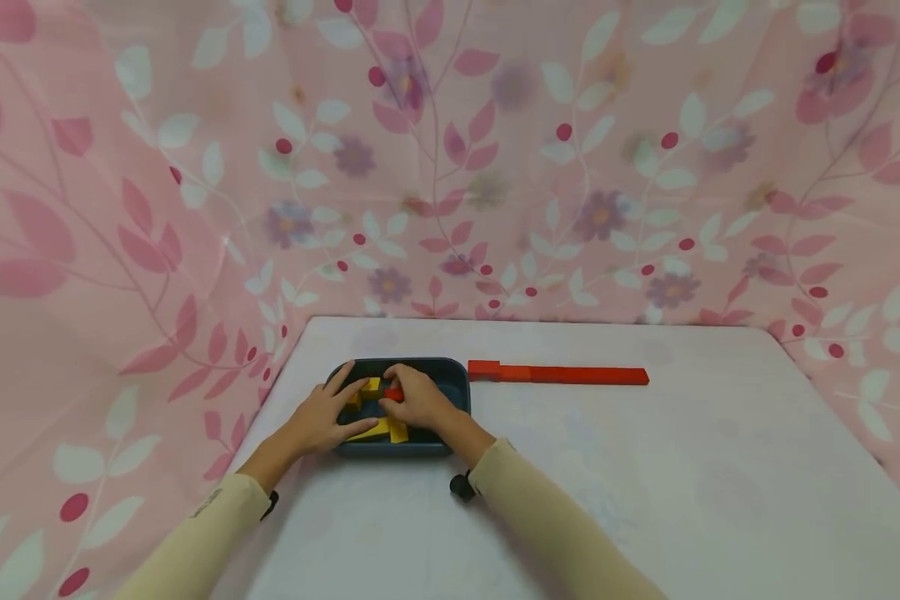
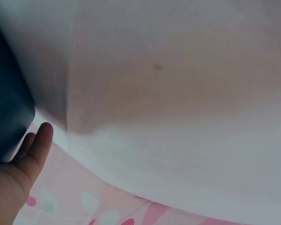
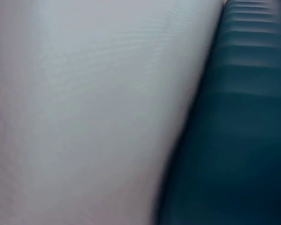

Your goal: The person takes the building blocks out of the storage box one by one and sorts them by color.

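Observation:
A dark blue tray (image 1: 461, 392) holds several yellow blocks (image 1: 397, 430) and a small red block (image 1: 394, 393). Over the tray's left part, my left hand (image 1: 318, 421) spreads its fingers around the yellow blocks; whether the fingertips touch them is unclear. My right hand (image 1: 423, 402) reaches in from the right and pinches the red block between thumb and fingers. Part of that block is hidden by the fingers. In the left wrist view, the left hand (image 2: 18, 183) shows beside the tray's outer wall (image 2: 7, 84). Only tray wall (image 3: 239, 140) and tablecloth appear in the right wrist view.
To the right of the tray, red blocks (image 1: 585, 376) lie end to end in a long row, with a wider red piece (image 1: 483, 370) at its left end. White cloth (image 1: 645, 467) covers the table, and a pink floral curtain (image 1: 450, 167) hangs behind it.

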Tool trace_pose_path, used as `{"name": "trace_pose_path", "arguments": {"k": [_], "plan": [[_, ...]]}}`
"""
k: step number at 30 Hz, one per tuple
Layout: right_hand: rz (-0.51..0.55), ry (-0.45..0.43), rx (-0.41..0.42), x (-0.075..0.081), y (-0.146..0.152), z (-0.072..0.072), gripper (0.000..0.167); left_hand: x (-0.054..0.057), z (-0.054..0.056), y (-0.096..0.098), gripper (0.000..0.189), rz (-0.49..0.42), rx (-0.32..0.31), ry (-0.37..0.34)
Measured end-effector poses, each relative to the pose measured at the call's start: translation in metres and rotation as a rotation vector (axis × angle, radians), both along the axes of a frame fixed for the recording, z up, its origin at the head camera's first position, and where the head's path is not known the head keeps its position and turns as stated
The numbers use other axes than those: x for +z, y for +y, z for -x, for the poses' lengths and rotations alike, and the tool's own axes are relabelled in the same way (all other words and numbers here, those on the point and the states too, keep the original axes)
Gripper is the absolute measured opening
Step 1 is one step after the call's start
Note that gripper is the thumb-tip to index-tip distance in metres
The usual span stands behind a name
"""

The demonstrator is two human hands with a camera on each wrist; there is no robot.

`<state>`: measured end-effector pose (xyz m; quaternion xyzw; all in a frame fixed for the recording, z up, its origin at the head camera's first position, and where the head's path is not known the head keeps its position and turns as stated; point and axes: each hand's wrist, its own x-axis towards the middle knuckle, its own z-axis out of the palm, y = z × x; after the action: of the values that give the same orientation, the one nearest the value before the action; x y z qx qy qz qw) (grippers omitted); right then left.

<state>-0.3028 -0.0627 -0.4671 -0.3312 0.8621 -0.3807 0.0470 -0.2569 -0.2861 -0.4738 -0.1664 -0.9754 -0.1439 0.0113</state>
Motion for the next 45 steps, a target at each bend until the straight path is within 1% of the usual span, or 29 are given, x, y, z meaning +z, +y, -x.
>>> {"name": "trace_pose_path", "arguments": {"k": [2, 6, 8, 12, 15, 19, 23, 26, 31, 36, 40, 43, 45], "plan": [[-0.008, 0.007, -0.005, 0.0, 0.001, -0.001, 0.038, 0.0, -0.001, 0.001, 0.082, -0.005, -0.002, -0.005], [-0.01, 0.059, 0.001, -0.003, 0.0, 0.0, 0.034, 0.001, -0.003, 0.0, 0.081, -0.008, 0.001, -0.009], [0.003, 0.051, 0.004, -0.005, -0.001, 0.001, 0.037, 0.001, -0.003, -0.001, 0.081, 0.001, 0.002, -0.01], [0.018, 0.023, 0.019, -0.005, -0.001, 0.003, 0.048, 0.004, -0.002, 0.0, 0.082, 0.013, 0.0, -0.019], [0.022, 0.055, 0.013, -0.002, 0.0, 0.005, 0.052, 0.005, -0.001, 0.0, 0.083, 0.02, -0.005, -0.02], [0.023, 0.107, -0.025, 0.007, 0.007, 0.008, 0.049, 0.005, 0.002, 0.001, 0.084, 0.023, -0.005, -0.03], [0.041, 0.072, -0.06, 0.02, 0.019, 0.007, 0.043, 0.006, 0.005, 0.001, 0.086, 0.027, 0.006, -0.045], [0.056, 0.043, -0.066, 0.028, 0.029, 0.004, 0.04, 0.006, 0.004, 0.0, 0.087, 0.028, 0.008, -0.053], [0.099, 0.044, -0.025, 0.041, 0.051, -0.004, 0.039, 0.002, 0.002, 0.001, 0.087, 0.018, 0.012, -0.049], [0.113, 0.04, -0.007, 0.05, 0.084, -0.01, 0.039, -0.002, 0.0, 0.0, 0.087, 0.009, 0.007, -0.043], [0.14, 0.01, -0.03, 0.05, 0.112, -0.011, 0.045, -0.003, -0.001, -0.001, 0.086, 0.012, 0.012, -0.037], [0.158, 0.018, -0.069, 0.046, 0.131, -0.01, 0.045, -0.002, 0.0, -0.001, 0.086, 0.006, 0.012, -0.034], [0.157, 0.028, -0.087, 0.043, 0.144, -0.009, 0.042, -0.001, 0.0, 0.0, 0.085, 0.005, 0.007, -0.032]]}}
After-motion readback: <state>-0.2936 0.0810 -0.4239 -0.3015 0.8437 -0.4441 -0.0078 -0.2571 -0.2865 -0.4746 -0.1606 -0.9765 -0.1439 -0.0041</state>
